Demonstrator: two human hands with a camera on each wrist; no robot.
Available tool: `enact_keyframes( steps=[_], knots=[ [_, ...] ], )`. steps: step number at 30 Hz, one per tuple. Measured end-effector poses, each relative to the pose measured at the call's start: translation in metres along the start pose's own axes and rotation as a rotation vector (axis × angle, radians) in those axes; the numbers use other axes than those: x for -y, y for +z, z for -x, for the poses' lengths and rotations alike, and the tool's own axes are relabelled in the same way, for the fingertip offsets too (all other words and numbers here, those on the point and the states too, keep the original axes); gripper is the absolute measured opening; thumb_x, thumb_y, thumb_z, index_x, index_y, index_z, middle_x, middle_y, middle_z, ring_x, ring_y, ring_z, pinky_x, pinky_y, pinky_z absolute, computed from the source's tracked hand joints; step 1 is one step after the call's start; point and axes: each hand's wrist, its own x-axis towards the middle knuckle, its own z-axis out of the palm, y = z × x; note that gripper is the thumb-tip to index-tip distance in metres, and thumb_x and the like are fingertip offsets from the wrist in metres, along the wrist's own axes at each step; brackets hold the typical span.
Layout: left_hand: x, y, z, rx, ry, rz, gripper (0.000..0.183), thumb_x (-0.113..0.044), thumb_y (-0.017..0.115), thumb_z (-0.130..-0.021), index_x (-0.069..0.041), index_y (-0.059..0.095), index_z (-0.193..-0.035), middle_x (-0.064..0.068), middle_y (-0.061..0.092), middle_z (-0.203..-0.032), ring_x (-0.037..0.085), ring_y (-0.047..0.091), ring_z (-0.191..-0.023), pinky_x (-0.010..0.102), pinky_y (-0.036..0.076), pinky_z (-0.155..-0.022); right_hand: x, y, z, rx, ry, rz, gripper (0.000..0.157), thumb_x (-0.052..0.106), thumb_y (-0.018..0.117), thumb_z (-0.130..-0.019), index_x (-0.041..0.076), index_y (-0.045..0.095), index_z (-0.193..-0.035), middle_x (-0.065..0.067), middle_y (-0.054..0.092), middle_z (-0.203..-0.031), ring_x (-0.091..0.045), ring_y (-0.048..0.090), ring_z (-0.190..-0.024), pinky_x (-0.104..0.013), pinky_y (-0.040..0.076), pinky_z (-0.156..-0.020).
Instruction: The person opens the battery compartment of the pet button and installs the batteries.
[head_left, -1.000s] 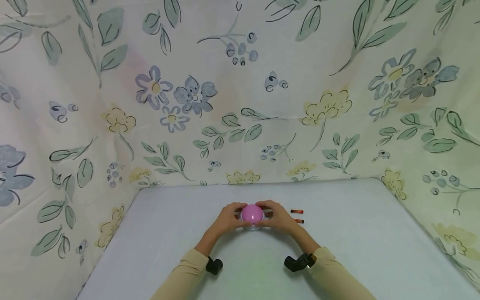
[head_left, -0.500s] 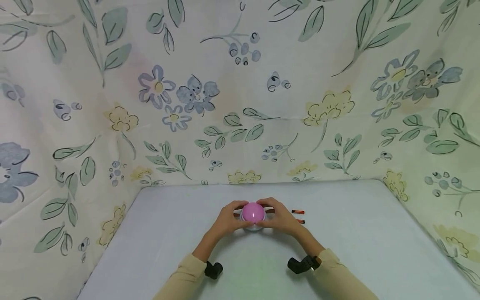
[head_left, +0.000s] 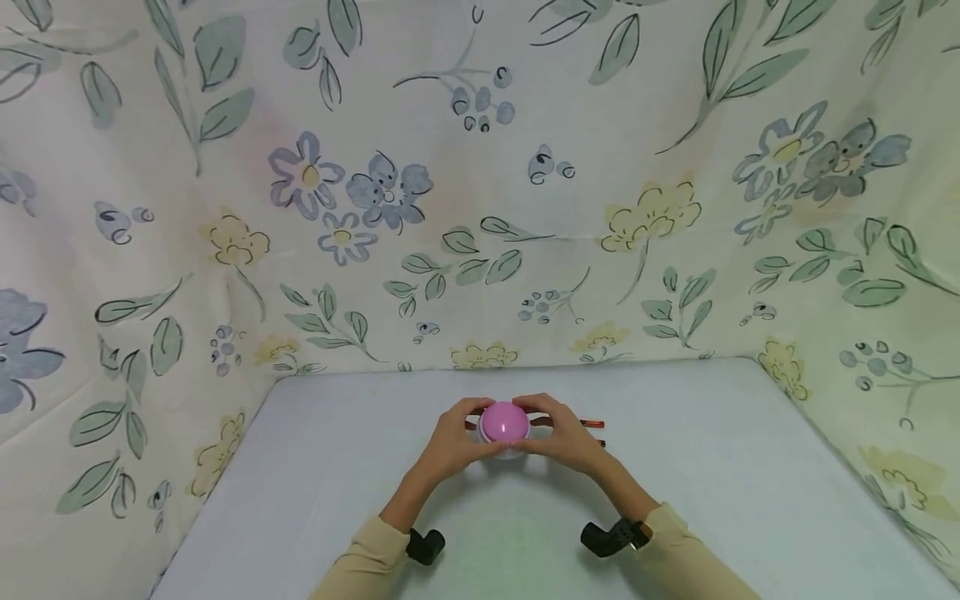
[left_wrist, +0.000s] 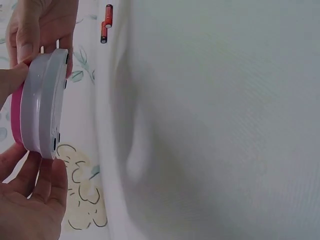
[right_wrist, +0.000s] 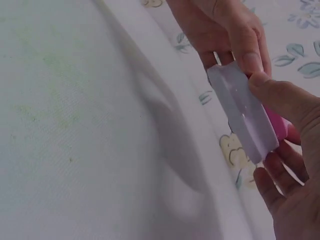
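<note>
In the centre of the head view, a round device (head_left: 504,422) with a pink dome and white base sits between the person's left hand (head_left: 453,439) and right hand (head_left: 561,435). Both hands grip it, fingers curled around the far side and thumbs meeting on the near side, so neither is nearer. From above it is round, with no long axis; in the left wrist view it is a flat disc whose broad direction runs top to bottom.

Two red batteries (head_left: 592,423) lie on the white bench (head_left: 337,467) just right of the right hand, their long axes running sideways. The right hand is the nearer to them, and it partly covers the lower one.

The left wrist view shows what the head view hides: the device's underside, turned toward the right of the frame, with small dark feet (left_wrist: 54,145) near its edge and a gap separating it from the bench. The batteries appear there at the upper left. The right wrist view shows no batteries, but displays the white side wall, with only a little pink beyond it.
</note>
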Motion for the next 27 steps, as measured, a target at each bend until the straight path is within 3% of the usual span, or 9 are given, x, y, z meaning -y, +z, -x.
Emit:
enact_keyframes(
  steps=[4, 9, 16, 23, 26, 27],
  knots=[
    [-0.004, -0.002, 0.0, -0.001, -0.01, -0.002, 0.066, -0.031, 0.089, -0.081, -0.008, 0.059, -0.135, 0.002, 0.062, -0.129, 0.018, 0.056, -0.117, 0.039, 0.054, -0.093, 0.002, -0.003, 0.002, 0.012, 0.008, -0.019, 0.071, 0.018, 0.087, -0.084, 0.004, 0.051, -0.145, -0.01, 0.055, -0.139, -0.029, 0.056, -0.12, -0.053, 0.05, -0.099],
    [-0.008, -0.002, 0.001, 0.002, -0.032, 0.042, 0.066, -0.029, 0.09, -0.08, -0.011, 0.06, -0.136, -0.002, 0.062, -0.129, 0.015, 0.056, -0.117, 0.038, 0.052, -0.095, 0.001, -0.007, 0.006, 0.048, 0.028, -0.035, 0.078, 0.015, 0.088, -0.082, 0.006, 0.048, -0.148, -0.007, 0.052, -0.144, -0.026, 0.053, -0.124, -0.045, 0.049, -0.101],
    [-0.014, -0.003, 0.002, 0.008, -0.036, 0.084, 0.066, -0.026, 0.089, -0.081, -0.011, 0.059, -0.138, -0.001, 0.061, -0.13, 0.018, 0.056, -0.119, 0.042, 0.051, -0.098, -0.003, -0.006, 0.007, 0.039, -0.054, -0.095, 0.071, 0.004, 0.085, -0.083, 0.003, 0.051, -0.145, -0.013, 0.055, -0.14, -0.033, 0.054, -0.123, -0.047, 0.051, -0.098],
    [-0.03, -0.012, 0.004, 0.066, -0.001, 0.069, 0.071, -0.023, 0.089, -0.082, -0.004, 0.054, -0.141, 0.007, 0.058, -0.134, 0.023, 0.056, -0.119, 0.046, 0.051, -0.098, 0.0, -0.006, 0.007, 0.027, -0.045, -0.115, 0.068, 0.013, 0.086, -0.084, 0.013, 0.054, -0.144, -0.002, 0.056, -0.138, -0.025, 0.055, -0.122, -0.047, 0.05, -0.1],
    [-0.031, -0.014, 0.003, 0.076, 0.005, 0.048, 0.071, -0.023, 0.089, -0.082, -0.003, 0.054, -0.141, 0.008, 0.058, -0.134, 0.024, 0.056, -0.118, 0.045, 0.052, -0.097, 0.002, -0.005, 0.007, 0.024, -0.038, -0.13, 0.067, 0.014, 0.086, -0.085, 0.014, 0.054, -0.144, -0.001, 0.056, -0.139, -0.025, 0.055, -0.122, -0.049, 0.049, -0.101],
    [-0.025, -0.013, 0.002, 0.078, 0.003, 0.038, 0.071, -0.026, 0.088, -0.082, -0.006, 0.055, -0.141, 0.005, 0.058, -0.134, 0.021, 0.056, -0.118, 0.042, 0.052, -0.097, 0.003, -0.005, 0.007, 0.019, -0.036, -0.133, 0.067, 0.014, 0.085, -0.085, 0.013, 0.054, -0.144, -0.002, 0.056, -0.139, -0.026, 0.055, -0.123, -0.049, 0.049, -0.101]
  ],
)
